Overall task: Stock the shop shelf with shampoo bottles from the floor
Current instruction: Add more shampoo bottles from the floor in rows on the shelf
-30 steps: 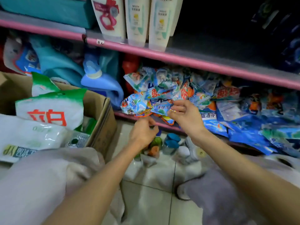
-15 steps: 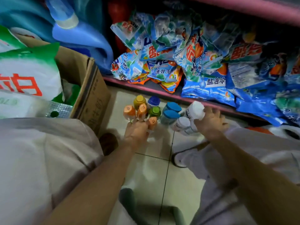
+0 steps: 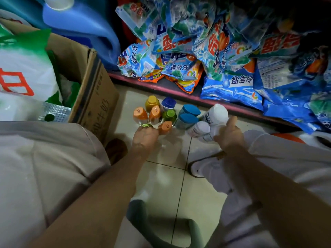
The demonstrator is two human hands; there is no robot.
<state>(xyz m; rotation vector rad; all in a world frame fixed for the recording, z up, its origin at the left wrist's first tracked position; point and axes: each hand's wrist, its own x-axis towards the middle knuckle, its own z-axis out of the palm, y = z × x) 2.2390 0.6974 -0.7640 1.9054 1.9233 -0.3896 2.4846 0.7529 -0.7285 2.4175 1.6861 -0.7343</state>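
Observation:
Several small shampoo bottles stand on the tiled floor [image 3: 166,178] below the pink bottom shelf [image 3: 179,90]. Their caps are orange [image 3: 140,114], yellow [image 3: 152,101], green [image 3: 169,114], blue [image 3: 189,110] and white [image 3: 202,127]. My left hand [image 3: 145,137] is down on the nearest bottles, its fingers curled over a green-capped bottle [image 3: 146,125] next to an orange-capped one [image 3: 165,127]. My right hand [image 3: 230,133] grips a white bottle [image 3: 215,114] that leans to the left. The bottles' bodies are mostly hidden from above.
Blue and orange detergent bags [image 3: 232,56] fill the bottom shelf. A cardboard box [image 3: 93,97] with white and green bags stands at the left, a blue jug [image 3: 80,24] behind it. My knees flank the bottles. A green stool [image 3: 152,228] is below.
The view has dropped from the shelf to the floor. Both hands came down from the detergent bags to the bottles; the left settled on the near ones, the right took hold of a white one.

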